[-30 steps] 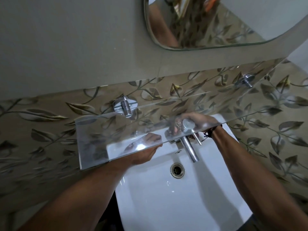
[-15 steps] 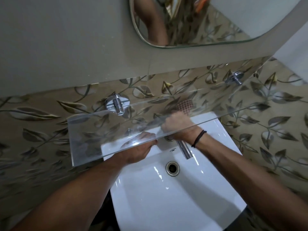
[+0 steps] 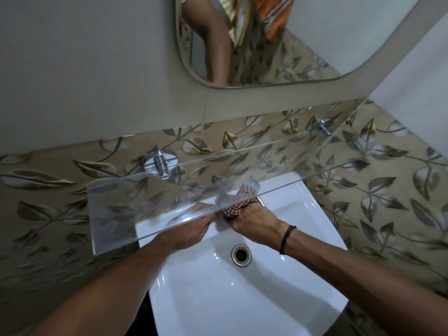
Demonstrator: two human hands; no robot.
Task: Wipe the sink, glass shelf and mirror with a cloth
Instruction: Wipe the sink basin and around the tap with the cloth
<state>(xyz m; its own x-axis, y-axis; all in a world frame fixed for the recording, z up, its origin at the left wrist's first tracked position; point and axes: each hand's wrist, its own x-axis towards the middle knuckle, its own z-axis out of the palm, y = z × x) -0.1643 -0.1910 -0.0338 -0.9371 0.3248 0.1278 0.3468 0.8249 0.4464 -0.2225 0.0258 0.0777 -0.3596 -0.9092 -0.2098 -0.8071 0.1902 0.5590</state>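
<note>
Judging by its folds, the cloth (image 3: 233,211) is soft and light, gripped bunched in the right hand (image 3: 254,221); the left hand (image 3: 186,232) can't be read under the fragile-looking glass shelf (image 3: 116,209).

No text, label, brand or number can be read anywhere in this view. The sink (image 3: 242,299), the glass shelf (image 3: 116,214), the mirror (image 3: 315,32) and the checked cloth (image 3: 238,207) bear no legible marking, and the wall tiles (image 3: 388,202) at 9 and 3 o'clock carry only a leaf pattern. The drain ring (image 3: 240,254), towards 6 o'clock, is too small to tell whether anything is stamped on it.
</note>
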